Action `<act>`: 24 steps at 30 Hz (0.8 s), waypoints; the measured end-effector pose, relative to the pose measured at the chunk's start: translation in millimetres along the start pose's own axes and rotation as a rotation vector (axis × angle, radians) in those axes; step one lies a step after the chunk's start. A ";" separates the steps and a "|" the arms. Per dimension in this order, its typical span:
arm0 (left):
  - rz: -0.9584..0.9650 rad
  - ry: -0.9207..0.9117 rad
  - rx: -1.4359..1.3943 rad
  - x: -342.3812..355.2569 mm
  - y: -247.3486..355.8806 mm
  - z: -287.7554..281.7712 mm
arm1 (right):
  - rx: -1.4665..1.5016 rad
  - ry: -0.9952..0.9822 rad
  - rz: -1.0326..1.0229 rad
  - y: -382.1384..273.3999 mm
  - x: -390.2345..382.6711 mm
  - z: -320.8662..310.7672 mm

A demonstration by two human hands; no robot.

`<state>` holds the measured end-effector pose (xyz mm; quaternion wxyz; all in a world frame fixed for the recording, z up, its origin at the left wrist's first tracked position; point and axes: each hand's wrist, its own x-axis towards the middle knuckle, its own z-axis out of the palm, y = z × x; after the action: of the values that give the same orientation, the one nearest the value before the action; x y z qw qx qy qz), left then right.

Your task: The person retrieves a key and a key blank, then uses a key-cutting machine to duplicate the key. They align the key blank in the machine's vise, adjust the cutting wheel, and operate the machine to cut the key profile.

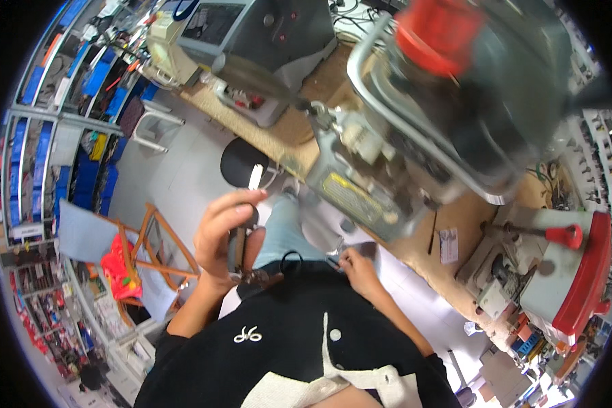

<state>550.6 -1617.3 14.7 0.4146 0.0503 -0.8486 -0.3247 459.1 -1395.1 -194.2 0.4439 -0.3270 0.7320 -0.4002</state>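
My left hand (219, 231) is raised in front of my body with its fingers curled. In it is a dark, narrow object (236, 246) with a rounded top and a brownish lower end; its kind is unclear. A small white strip (256, 177) shows just beyond the fingertips, and I cannot tell whether they touch it. My right hand (360, 270) is low by my waist, fingers pinched on a small dark and metallic piece (334, 260) too small to name. Between the hands, a black ring (292, 262) shows against my clothes.
A grey key-cutting machine (360, 197) with a red knob (438, 37) looms at the upper right on the wooden workbench (299, 146). A red and white machine (564, 272) stands at the right. Left are a wooden folding chair (153, 245), a black stool (238, 163) and shelves of blue bins (30, 170).
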 end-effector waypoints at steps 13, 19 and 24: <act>0.024 -0.153 -0.340 -5.7 -91.9 -8.4 | -0.302 0.080 0.464 210.7 143.8 202.9; 0.029 0.016 -0.434 -44.0 -110.5 20.0 | -0.423 -0.027 0.585 294.9 157.8 260.1; 0.027 0.002 -0.413 -58.0 -121.8 16.2 | -0.463 -0.080 0.644 335.9 183.2 269.1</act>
<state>554.1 -1683.9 -103.6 0.4211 -0.0468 -0.7644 -0.4860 591.1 -1470.9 -636.5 0.4894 -0.1874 0.8501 -0.0520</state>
